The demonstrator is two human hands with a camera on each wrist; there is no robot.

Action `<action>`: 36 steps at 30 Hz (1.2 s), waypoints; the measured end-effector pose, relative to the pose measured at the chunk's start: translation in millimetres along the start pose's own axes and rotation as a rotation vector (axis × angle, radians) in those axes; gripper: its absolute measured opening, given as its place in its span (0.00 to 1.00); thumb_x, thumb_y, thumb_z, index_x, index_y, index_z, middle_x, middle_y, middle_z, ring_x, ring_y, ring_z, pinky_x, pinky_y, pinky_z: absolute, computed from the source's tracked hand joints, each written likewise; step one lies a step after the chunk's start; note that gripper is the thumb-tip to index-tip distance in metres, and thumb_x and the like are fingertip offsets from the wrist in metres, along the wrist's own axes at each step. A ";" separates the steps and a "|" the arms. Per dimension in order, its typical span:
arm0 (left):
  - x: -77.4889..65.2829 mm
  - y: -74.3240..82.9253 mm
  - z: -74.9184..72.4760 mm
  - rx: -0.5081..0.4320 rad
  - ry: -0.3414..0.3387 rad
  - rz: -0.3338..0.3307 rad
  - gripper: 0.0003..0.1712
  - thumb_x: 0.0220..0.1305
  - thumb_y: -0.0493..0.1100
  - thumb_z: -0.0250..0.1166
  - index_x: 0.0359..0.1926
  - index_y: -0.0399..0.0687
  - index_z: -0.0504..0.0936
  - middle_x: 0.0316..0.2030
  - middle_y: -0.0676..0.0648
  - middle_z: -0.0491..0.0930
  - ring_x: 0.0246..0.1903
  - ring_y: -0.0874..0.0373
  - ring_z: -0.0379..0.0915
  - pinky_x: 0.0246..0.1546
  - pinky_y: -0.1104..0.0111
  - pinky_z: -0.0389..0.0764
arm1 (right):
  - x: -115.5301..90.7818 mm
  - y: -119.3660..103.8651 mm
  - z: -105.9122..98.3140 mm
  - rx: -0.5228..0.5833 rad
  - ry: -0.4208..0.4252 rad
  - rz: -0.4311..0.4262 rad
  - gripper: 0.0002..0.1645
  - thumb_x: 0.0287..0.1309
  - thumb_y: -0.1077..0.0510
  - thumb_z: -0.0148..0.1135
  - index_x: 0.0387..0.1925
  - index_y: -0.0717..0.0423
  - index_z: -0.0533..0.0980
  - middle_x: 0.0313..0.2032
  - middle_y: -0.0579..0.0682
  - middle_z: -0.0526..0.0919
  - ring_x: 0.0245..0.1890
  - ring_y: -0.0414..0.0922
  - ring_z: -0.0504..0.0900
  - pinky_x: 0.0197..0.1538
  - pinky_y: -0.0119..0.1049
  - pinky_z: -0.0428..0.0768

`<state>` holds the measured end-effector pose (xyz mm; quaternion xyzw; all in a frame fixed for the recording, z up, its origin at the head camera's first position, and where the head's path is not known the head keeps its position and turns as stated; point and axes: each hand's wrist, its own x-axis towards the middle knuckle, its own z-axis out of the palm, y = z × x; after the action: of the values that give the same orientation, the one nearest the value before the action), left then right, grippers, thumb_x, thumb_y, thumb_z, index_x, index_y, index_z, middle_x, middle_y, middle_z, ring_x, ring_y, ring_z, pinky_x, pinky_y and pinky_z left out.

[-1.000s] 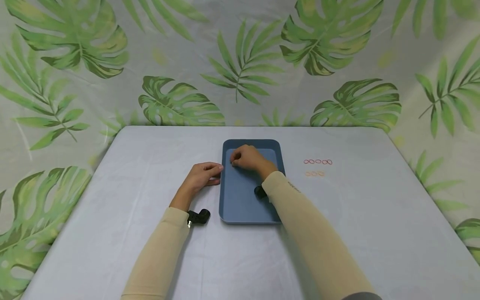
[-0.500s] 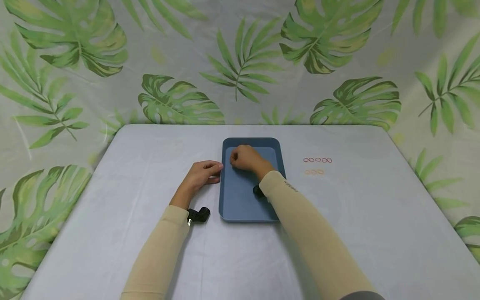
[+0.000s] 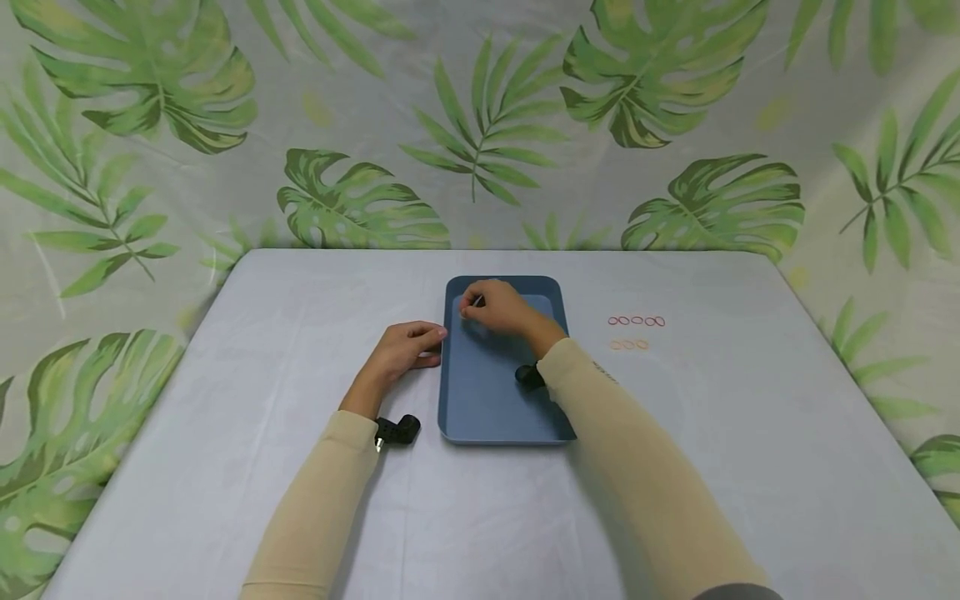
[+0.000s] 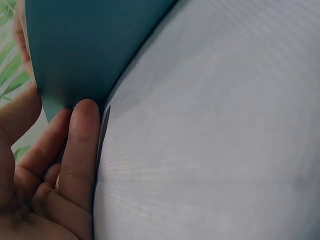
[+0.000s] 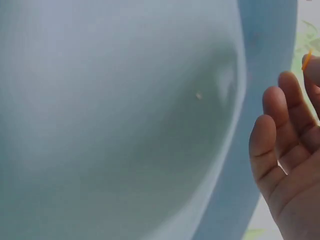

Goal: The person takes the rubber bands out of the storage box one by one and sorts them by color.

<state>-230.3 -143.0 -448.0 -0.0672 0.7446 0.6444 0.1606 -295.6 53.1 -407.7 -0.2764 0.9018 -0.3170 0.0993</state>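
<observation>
A blue-grey rectangular tray (image 3: 498, 392) lies on the white-covered table. My right hand (image 3: 501, 307) is over its far left part, thumb and forefinger brought together. In the right wrist view a thin orange rubber band (image 5: 306, 60) shows as a short strip pinched at those fingertips; the rest of it is out of that view. The other fingers (image 5: 276, 105) of this hand are loosely bent beside the tray wall. My left hand (image 3: 405, 348) rests against the tray's left side. In the left wrist view its thumb meets the rim and its long, nearly straight fingers (image 4: 84, 130) touch the outer wall.
Right of the tray lie a row of several red rubber bands (image 3: 637, 321) and, nearer me, a row of orange rubber bands (image 3: 628, 344). A tiny pale speck (image 5: 198, 96) shows on the tray floor. A leaf-patterned curtain (image 3: 480, 125) hangs behind the table.
My right hand dips and closes in slightly, then rises a little again with its fingers more extended. The left hand and the tray keep their place.
</observation>
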 end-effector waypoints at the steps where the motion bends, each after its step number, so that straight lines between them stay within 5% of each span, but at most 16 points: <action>1: -0.1 -0.2 -0.3 -0.001 0.002 -0.002 0.22 0.70 0.46 0.63 0.58 0.36 0.80 0.55 0.41 0.79 0.43 0.62 0.80 0.45 0.71 0.88 | -1.6 -0.8 -2.1 0.000 0.003 -0.006 0.08 0.67 0.57 0.60 0.40 0.57 0.82 0.44 0.55 0.85 0.42 0.48 0.81 0.46 0.40 0.80; 19: 1.5 -0.6 0.7 -0.001 0.022 -0.002 0.21 0.70 0.45 0.63 0.57 0.36 0.80 0.54 0.41 0.78 0.39 0.64 0.81 0.44 0.71 0.88 | -66.7 -17.8 -56.0 -0.015 0.061 -0.309 0.03 0.67 0.61 0.61 0.40 0.57 0.78 0.41 0.53 0.81 0.41 0.47 0.81 0.40 0.40 0.80; 36: -0.7 0.4 -0.8 0.003 -0.001 0.001 0.22 0.71 0.45 0.62 0.59 0.36 0.79 0.55 0.41 0.77 0.39 0.64 0.81 0.47 0.70 0.88 | -97.4 4.3 -75.7 0.062 0.135 -0.261 0.03 0.67 0.60 0.61 0.40 0.56 0.78 0.39 0.50 0.82 0.40 0.43 0.79 0.43 0.41 0.81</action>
<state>-229.9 -143.8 -447.2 -0.0663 0.7454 0.6435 0.1610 -243.6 149.7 -351.0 -0.3661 0.8525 -0.3730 0.0049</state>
